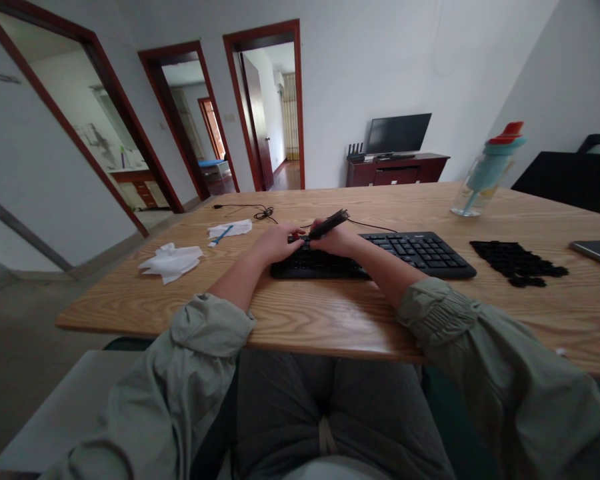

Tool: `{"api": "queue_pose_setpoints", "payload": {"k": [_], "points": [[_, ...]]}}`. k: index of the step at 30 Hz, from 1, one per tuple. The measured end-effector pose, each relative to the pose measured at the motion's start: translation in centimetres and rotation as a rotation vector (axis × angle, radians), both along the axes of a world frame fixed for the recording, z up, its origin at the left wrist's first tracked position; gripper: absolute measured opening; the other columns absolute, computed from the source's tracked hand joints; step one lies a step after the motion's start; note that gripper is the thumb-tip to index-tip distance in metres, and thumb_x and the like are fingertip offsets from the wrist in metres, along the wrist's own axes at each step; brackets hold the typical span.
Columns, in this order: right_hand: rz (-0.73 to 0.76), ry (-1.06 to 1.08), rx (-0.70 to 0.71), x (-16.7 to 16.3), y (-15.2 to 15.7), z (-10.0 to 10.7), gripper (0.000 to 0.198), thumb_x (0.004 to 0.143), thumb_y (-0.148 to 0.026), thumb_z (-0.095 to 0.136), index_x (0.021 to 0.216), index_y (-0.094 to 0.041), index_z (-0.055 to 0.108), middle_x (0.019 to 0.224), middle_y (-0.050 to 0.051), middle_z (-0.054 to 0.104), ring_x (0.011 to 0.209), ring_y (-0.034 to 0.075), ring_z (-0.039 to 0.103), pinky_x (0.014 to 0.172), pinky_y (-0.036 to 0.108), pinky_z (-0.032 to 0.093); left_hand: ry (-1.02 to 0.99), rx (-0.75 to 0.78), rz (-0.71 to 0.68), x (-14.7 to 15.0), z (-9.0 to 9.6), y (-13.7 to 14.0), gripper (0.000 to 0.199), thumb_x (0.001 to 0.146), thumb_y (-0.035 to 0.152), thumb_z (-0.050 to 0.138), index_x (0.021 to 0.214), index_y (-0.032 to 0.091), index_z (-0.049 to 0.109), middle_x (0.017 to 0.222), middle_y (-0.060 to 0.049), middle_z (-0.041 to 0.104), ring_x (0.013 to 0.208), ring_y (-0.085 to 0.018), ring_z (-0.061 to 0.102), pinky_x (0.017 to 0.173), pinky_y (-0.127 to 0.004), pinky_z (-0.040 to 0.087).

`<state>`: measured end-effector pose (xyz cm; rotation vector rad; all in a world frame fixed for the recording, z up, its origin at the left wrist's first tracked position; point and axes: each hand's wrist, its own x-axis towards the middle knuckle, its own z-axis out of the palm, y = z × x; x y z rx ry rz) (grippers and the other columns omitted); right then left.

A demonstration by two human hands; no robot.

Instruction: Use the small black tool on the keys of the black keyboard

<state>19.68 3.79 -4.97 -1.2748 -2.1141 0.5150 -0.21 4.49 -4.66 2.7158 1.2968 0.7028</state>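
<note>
A black keyboard [415, 255] lies on the wooden table [330, 313] in front of me, its cable running off toward the back. My left hand [276, 242] rests on the keyboard's left end with its fingers curled down. My right hand [337, 240] sits beside it, shut around a slim black tool [329, 225] that angles up to the right, its lower tip down at the keys. A pile of loose black keycaps [517, 261] lies on the table to the right of the keyboard.
Crumpled white tissue [171, 261] and a second tissue with a blue stick [229, 230] lie at the left. A clear bottle with a teal and red lid [485, 173] stands at the back right. A dark phone or tablet [597, 252] sits at the far right edge.
</note>
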Motion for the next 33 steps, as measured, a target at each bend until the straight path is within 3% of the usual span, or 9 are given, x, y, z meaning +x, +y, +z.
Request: {"api": "queue_pose_setpoints", "payload": {"k": [6,13,26,33], "points": [[0.026,-0.119,0.040,0.2,0.4,0.9,0.017,0.075,-0.019,0.070,0.091,-0.016,0.066,0.083,0.004,0.070,0.074,0.016,0.060,0.063,0.023,0.043,-0.020,-0.108,-0.030,0.5,0.0,0.3,0.030,0.089,0.026,0.058,0.114,0.020,0.072,0.108,-0.004,0.074,0.093,-0.017,0.066,0.087,-0.029,0.050],[0.122,-0.141,-0.004,1.1,0.3,1.1,0.016,0.076,-0.016,0.071,0.091,-0.016,0.074,0.093,0.005,0.075,0.081,0.018,0.065,0.074,0.026,0.049,0.001,-0.119,-0.045,0.5,0.4,-0.2,0.029,0.089,0.025,0.058,0.113,0.021,0.072,0.109,-0.005,0.074,0.094,-0.017,0.066,0.086,-0.029,0.050],[0.098,-0.255,0.189,0.9,1.0,-0.5,0.018,0.086,-0.030,0.066,0.095,-0.021,0.079,0.090,0.005,0.077,0.074,0.019,0.066,0.066,0.026,0.044,0.052,-0.139,-0.039,0.5,0.2,0.0,0.026,0.082,0.029,0.067,0.106,0.019,0.073,0.100,-0.004,0.075,0.090,-0.018,0.066,0.085,-0.029,0.050],[0.144,-0.349,0.281,0.8,1.0,-0.1,0.023,0.089,-0.029,0.061,0.102,-0.024,0.079,0.100,0.005,0.077,0.082,0.019,0.068,0.073,0.025,0.044,0.005,-0.142,-0.062,0.4,-0.5,0.7,0.027,0.080,0.029,0.068,0.105,0.019,0.072,0.094,-0.003,0.074,0.086,-0.018,0.065,0.079,-0.029,0.048]]}}
